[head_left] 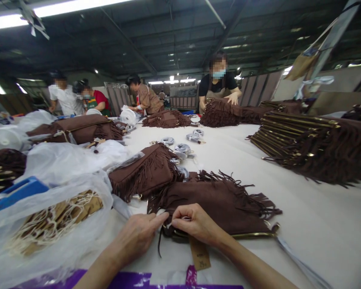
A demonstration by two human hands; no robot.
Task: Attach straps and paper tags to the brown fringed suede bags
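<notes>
A blue thing (24,192) lies on the left. A purple strip (129,280) is near. Far left, a person (65,98) wears white.

Room separates the fringed bag (222,204) from obstructing stack (315,144).

We're looking from my head, forward and down over the white desk (313,216), with my left grip (140,233) and right grip (198,224) up close, low in the middle, and the ceiling (152,24) far off along the top edge.
</notes>
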